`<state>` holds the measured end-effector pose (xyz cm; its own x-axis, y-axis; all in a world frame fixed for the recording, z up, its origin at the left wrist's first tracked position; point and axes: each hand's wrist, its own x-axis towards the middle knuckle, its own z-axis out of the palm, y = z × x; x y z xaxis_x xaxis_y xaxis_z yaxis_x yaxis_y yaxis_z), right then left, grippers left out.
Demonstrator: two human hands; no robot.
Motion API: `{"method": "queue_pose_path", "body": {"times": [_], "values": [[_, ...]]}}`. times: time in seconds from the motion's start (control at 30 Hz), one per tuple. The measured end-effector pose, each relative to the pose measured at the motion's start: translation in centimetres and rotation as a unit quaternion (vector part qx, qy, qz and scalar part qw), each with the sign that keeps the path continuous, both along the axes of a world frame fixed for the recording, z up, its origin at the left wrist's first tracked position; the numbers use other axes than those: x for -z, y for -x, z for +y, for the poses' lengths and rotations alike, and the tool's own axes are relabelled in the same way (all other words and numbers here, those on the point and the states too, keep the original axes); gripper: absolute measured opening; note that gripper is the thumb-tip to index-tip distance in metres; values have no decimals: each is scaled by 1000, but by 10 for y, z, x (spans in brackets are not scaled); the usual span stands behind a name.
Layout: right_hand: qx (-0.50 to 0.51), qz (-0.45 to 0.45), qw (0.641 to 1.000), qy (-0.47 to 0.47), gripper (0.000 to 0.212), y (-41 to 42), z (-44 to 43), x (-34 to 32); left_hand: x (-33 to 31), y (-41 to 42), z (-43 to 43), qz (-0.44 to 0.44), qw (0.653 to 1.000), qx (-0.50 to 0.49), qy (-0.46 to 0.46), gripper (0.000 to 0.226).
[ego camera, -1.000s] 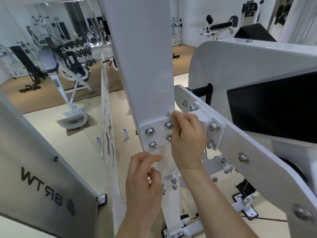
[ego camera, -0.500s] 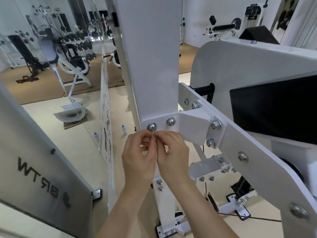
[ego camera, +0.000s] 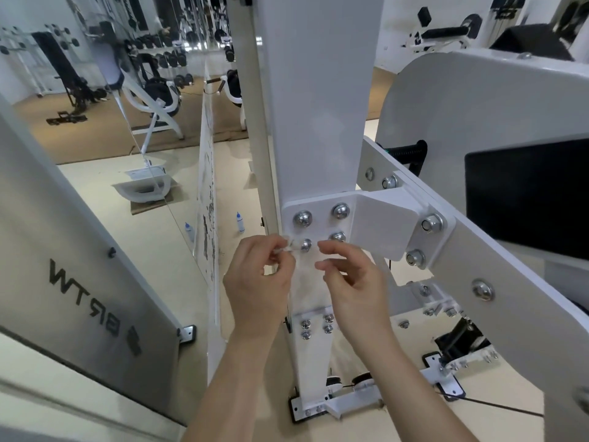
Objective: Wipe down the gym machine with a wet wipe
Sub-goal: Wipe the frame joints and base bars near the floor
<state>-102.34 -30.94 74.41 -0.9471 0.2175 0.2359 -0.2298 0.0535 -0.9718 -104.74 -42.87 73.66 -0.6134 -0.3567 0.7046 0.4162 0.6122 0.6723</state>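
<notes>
White wet wipe (ego camera: 288, 249) pinched between thumb and forefinger of left hand (ego camera: 258, 282), at lower-left corner of gym machine (ego camera: 318, 122) bolted bracket plate (ego camera: 322, 228). Right hand (ego camera: 353, 282) just beside, fingers loosely curled, hold on wipe unclear. Wipe likely thin, limp, damp: best gripped at corners, spread flat.

My left hand (ego camera: 258, 282), with the wet wipe (ego camera: 288, 247) in it, and my right hand (ego camera: 353, 282) are side by side before the upright post (ego camera: 318, 106), at its bolted plate (ego camera: 318, 226). A slanted arm (ego camera: 516, 282) goes right; a bottle (ego camera: 240, 222) stands behind, left.
</notes>
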Motion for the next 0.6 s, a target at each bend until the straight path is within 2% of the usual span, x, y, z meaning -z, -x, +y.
{"method": "queue_pose_path", "body": {"times": [0.13, 0.2, 0.27, 0.33, 0.4, 0.47, 0.53, 0.6], "values": [[-36, -67, 997, 30, 36, -6, -7, 14, 21, 3, -2, -10, 995, -18, 96, 18], [-54, -92, 991, 81, 34, -5, -12, 18, 34, 3, 4, -29, 994, -9, 109, 20], [-62, -120, 978, 158, 29, -3, -15, 19, 38, 1, 10, -44, 997, 1, 58, 18], [-60, -137, 964, 221, 21, 1, -18, 17, 34, -2, 19, -62, 997, 4, -39, 21], [-32, -146, 958, 245, 14, 9, -21, 16, 27, -7, 29, -95, 980, 22, -175, 34], [3, -157, 951, 266, 15, 19, -26, 14, 24, -12, 35, -125, 948, 50, -288, 34], [20, -168, 940, 297, 16, 26, -32, 17, 25, -16, 35, -132, 942, 63, -302, 32], [22, -169, 922, 347, 13, 29, -34, 21, 27, -19, 34, -133, 952, 72, -267, 34]]}}
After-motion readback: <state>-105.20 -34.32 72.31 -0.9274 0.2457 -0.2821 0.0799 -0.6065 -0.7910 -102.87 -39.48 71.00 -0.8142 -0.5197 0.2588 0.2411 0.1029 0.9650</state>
